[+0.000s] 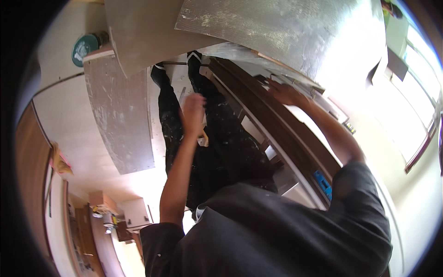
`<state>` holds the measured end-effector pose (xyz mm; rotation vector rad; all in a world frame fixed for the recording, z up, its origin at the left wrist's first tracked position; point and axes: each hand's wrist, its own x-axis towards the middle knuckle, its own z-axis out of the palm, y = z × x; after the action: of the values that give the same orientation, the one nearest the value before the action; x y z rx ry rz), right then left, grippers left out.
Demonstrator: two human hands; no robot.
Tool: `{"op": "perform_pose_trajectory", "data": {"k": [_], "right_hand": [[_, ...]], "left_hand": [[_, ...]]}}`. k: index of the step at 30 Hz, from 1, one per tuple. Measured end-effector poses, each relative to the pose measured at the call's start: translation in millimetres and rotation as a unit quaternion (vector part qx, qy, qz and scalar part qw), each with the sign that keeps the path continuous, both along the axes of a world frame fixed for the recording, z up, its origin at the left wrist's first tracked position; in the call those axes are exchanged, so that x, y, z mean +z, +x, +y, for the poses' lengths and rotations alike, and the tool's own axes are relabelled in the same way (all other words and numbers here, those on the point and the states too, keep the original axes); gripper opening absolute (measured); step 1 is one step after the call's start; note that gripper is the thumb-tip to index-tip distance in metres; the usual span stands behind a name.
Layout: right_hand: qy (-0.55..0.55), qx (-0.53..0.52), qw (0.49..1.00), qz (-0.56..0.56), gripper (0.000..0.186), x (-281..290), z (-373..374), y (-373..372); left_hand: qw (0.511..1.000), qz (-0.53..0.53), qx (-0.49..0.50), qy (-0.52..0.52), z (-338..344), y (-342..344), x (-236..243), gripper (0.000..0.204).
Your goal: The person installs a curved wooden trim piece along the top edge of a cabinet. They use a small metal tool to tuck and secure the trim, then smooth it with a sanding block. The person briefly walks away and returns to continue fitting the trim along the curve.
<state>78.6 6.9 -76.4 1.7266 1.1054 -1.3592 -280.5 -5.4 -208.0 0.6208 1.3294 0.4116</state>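
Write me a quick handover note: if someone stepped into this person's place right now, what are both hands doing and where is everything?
Left hand: raised in front of the body over the dark paint-spattered trousers; whether it grips anything cannot be told.
Right hand: stretched out, resting flat on the far end of the long dark wooden plank.
Around: a silvery foil-faced sheet lies beyond the plank, a grey board to the left, a blue tool beside the plank near the right arm.
Done or left: the picture does not settle either.
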Motion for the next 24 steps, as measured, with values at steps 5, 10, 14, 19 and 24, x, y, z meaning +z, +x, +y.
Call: {"op": "perform_pose_trajectory", "data": {"k": [5,10,14,19,24], "right_hand": [[-0.116,-0.083,0.99,0.0,0.061,16.9,-16.3,47.1],[-0.184,-0.201,0.962,0.002,0.057,15.4,-17.9,54.3],[-0.249,-0.225,0.942,-0.004,0.06,2.8,-11.2,56.4],[-0.181,-0.232,0.955,0.04,0.057,-9.7,-20.0,66.9],[-0.074,-0.218,0.968,0.101,0.057,-25.1,-32.5,76.2]], "left_hand": [[0.938,-0.166,-0.003,-0.303,-59.9,166.1,73.2,0.038],[0.982,0.011,-0.177,-0.068,-68.3,220.9,74.4,0.046],[0.959,0.207,-0.167,0.095,-84.4,250.3,68.5,0.052],[0.968,0.171,-0.183,0.014,-95.8,274.0,46.4,0.063],[0.966,0.127,-0.216,-0.068,-96.5,275.3,24.3,0.065]]}}
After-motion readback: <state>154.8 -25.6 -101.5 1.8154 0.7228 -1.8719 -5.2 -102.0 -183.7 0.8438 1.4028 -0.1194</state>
